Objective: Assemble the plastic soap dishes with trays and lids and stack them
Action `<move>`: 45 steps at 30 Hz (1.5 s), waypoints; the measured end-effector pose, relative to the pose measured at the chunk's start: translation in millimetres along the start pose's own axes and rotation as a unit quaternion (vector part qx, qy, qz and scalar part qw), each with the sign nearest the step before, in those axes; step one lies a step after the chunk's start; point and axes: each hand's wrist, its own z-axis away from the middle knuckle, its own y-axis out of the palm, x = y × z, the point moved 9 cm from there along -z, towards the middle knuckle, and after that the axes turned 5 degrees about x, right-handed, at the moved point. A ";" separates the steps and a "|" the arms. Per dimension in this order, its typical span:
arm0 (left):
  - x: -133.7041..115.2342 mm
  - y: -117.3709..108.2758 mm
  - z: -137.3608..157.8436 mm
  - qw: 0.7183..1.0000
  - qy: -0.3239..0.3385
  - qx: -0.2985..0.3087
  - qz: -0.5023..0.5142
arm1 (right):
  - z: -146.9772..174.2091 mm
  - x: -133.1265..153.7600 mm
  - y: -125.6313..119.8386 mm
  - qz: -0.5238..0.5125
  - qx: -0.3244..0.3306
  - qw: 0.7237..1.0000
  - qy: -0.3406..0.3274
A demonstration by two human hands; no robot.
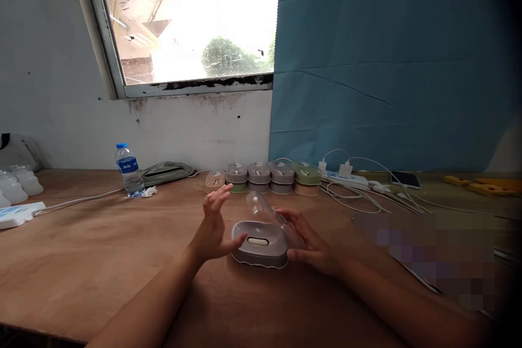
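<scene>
Grey box [260,253], lower centre, sits under a clear cover [261,208] in the pinching grip of the right hand [312,247]. The left hand [211,232] gapes empty; one-sided support could cause slipping.

On my wooden table [101,255], a blue-capped water bottle [128,170] stands to my left, crumpled tissue [149,192] beside its base, a grey-green pouch [169,173] just right of it. To my right, white chargers [345,169] sit in a power strip [359,181], near a dark-screened phone [405,179]. Ahead, a bright window [196,22] adjoins blue cloth [379,65].
</scene>
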 end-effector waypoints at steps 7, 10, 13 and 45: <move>53.0 26.8 13.6 0.958 -0.184 0.150 0.159 | -1.2 -12.1 3.3 0.157 0.109 0.979 0.072; 55.6 51.7 25.7 0.918 -0.222 0.241 0.225 | -0.4 -17.1 14.8 0.173 0.131 0.972 0.086; 54.7 62.7 31.8 0.893 -0.247 0.272 0.261 | 1.1 -19.7 19.2 0.177 0.130 0.970 0.100; 60.7 66.3 37.2 0.811 -0.313 0.300 0.393 | 0.8 -11.9 22.5 0.263 0.130 0.952 0.087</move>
